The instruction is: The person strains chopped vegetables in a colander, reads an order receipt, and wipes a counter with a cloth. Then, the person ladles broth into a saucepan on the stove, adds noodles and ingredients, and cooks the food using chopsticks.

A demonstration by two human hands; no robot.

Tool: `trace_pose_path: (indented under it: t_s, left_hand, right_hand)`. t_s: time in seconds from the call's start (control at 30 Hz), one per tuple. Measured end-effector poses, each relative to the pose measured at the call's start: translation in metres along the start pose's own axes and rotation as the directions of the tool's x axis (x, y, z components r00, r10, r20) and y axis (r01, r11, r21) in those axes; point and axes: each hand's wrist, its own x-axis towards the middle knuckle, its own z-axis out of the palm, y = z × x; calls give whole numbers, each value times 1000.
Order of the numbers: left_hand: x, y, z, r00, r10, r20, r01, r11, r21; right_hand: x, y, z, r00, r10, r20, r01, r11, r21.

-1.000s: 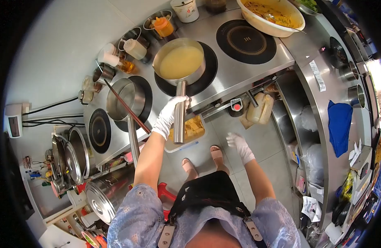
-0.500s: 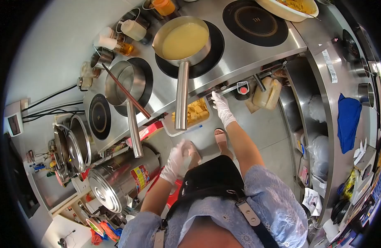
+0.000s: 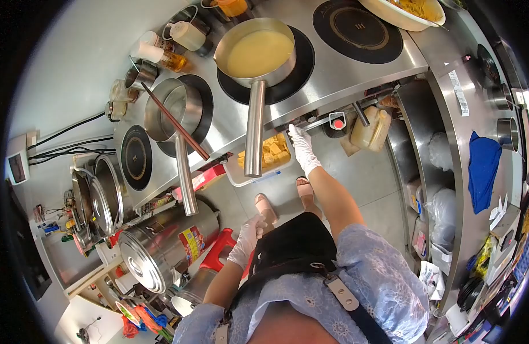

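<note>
My right hand (image 3: 302, 148), in a thin white glove, reaches to the stove's front panel below the counter edge. Its fingers are closed at a small control knob, which they mostly hide. My left hand (image 3: 247, 238), gloved too, hangs by the black apron (image 3: 296, 243) with curled fingers and nothing visible in it. Ahead, a steel saucepan (image 3: 270, 60) of pale yellow liquid stands on a burner, its long handle (image 3: 255, 132) jutting toward me. A second steel saucepan (image 3: 187, 106) sits to its left with brown chopsticks (image 3: 175, 123) lying across it.
Under the counter edge is a clear tub (image 3: 238, 175) of yellow chunks. A large lidded steel pot (image 3: 167, 241) and a red stool (image 3: 221, 246) stand at left. Squeeze bottles (image 3: 187, 35) line the stove's back. A plastic jug (image 3: 370, 131) and shelves (image 3: 431, 149) are at right.
My right hand has shifted slightly left along the stove's front. My left hand, blurred before, has moved a little down and right, beside the apron.
</note>
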Motion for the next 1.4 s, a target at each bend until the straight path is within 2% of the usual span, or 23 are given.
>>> trace_pose_path:
  t_s: [0.17, 0.23, 0.27, 0.33, 0.4, 0.43, 0.47, 0.53, 0.6, 0.67, 0.73, 0.83, 0.87, 0.9, 0.93, 1.0, 1.07, 1.13, 1.2, 1.27, 1.33, 1.37, 1.4]
  left_hand:
    - [0, -9, -1, 999, 42, 1, -42, 999, 25]
    - [3, -18, -5, 998, 62, 22, -62, 998, 30]
    - [4, -21, -6, 998, 58, 12, -58, 998, 33]
    - [6, -24, -8, 997, 59, 55, -63, 995, 80]
    - [14, -24, -8, 990, 125, 62, -135, 974, 181]
    - [14, -19, -2, 983, 123, 137, -153, 960, 235]
    - [10, -16, 3, 980, 144, 134, -174, 952, 252]
    - [10, -18, -1, 971, 166, 172, -212, 930, 301]
    - [19, -23, 1, 974, 181, 138, -216, 926, 309]
    - [19, -29, 0, 973, 182, 145, -219, 926, 306]
    - [15, -39, -3, 974, 187, 125, -217, 928, 303]
    - [0, -47, 3, 972, 198, 124, -228, 923, 309]
    - [-6, -52, 8, 972, 200, 127, -228, 936, 268]
    - [-12, -59, 14, 971, 199, 128, -224, 948, 225]
    - [-8, -68, 17, 971, 198, 131, -225, 945, 237]
    - [5, -78, 33, 986, 167, 22, -168, 955, 243]
    - [4, -87, 73, 984, 175, -9, -163, 932, 323]
    - [5, -92, 128, 982, 183, -35, -156, 909, 387]
    - [2, -97, 201, 969, 234, 76, -242, 856, 457]
    - [-25, -88, 278, 938, 241, 247, -343, 737, 583]
    - [-64, -87, 343, 859, 326, 393, -506, 649, 568]
    - [-68, -92, 359, 864, 329, 381, -500, 651, 572]
    - [-72, -95, 373, 835, 332, 439, -546, 605, 580]
  right_hand:
    - [5, 10, -3, 990, -134, -42, 132, 990, -51]
    - [-11, 5, -15, 999, 40, 18, -38, 995, -95]
    - [-21, 7, -21, 1000, 31, 4, -31, 999, -25]
    - [-52, 5, -53, 985, 134, 114, -127, 990, -66]
    - [-89, 11, -95, 988, 142, 52, -132, 979, -154]
    - [-110, 11, -122, 980, 187, 61, -177, 974, -140]
    - [-134, 6, -148, 971, 239, -7, -236, 949, -208]
    - [-182, 3, -202, 976, 96, -197, -175, 883, -436]
    - [-199, 8, -272, 956, 34, -291, -217, 749, -626]
    - [-248, -51, -309, 921, -193, -338, -173, 576, -799]
    - [-271, -96, -347, 810, -400, -428, -132, 588, -798]
    - [-268, -157, -432, 495, -723, -482, -51, 529, -847]
    - [-284, -192, -440, 387, -739, -552, 7, 601, -799]
    - [-281, -210, -475, 302, -758, -579, -42, 596, -802]
    - [-270, -221, -510, 130, -762, -635, 13, 641, -767]
    - [-261, -243, -577, 62, -592, -804, 97, 805, -585]
    - [-264, -262, -619, -15, -517, -856, 70, 854, -516]
    - [-271, -279, -656, -6, -511, -860, -8, 860, -511]
    - [-275, -299, -689, 23, -512, -859, -94, 854, -512]
    - [-271, -316, -717, 50, -570, -820, -180, 803, -568]
    - [-255, -330, -747, 77, -608, -791, -227, 761, -607]
    - [-244, -336, -760, 87, -694, -714, -257, 677, -690]
    - [-235, -338, -771, 99, -772, -628, -282, 584, -761]
